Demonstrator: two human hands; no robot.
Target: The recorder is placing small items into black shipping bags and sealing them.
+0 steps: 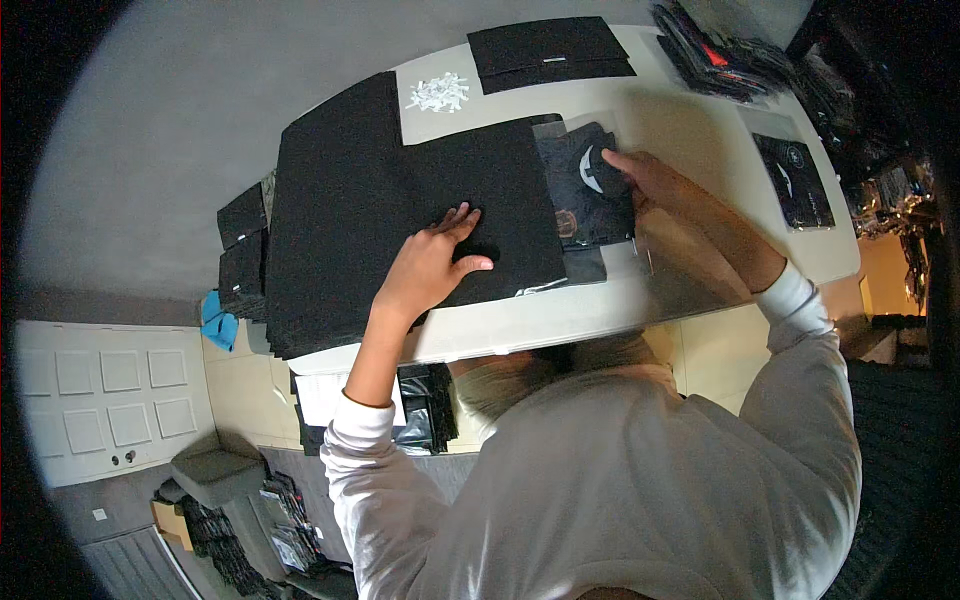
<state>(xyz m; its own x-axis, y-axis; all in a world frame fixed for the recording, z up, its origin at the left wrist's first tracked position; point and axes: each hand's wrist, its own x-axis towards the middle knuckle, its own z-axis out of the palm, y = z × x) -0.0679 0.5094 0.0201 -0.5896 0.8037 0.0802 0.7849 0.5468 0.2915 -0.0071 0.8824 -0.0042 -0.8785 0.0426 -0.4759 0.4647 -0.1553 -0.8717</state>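
Note:
My left hand [429, 266] lies palm down on a wide spread of black fabric [337, 187], fingers apart and nothing in its grasp. A folded dark garment [600, 206] in a transparent plastic bag rests over the fabric's right end. It bears a white crescent-shaped print and a small orange-brown mark. Thumb on top, my right hand [636, 174] grips the bag's right edge; its other fingers are mostly hidden. A blurred, see-through plastic sheet or bag [675, 262] hangs below the right forearm.
Small white tags [439, 92] lie heaped near the table's [817, 251] far edge, beside a folded black cloth [551, 54]. Bagged garments [712, 64] are piled at the far right, with a single bagged one [793, 180] nearer. Folded black items [244, 259] are stacked at left.

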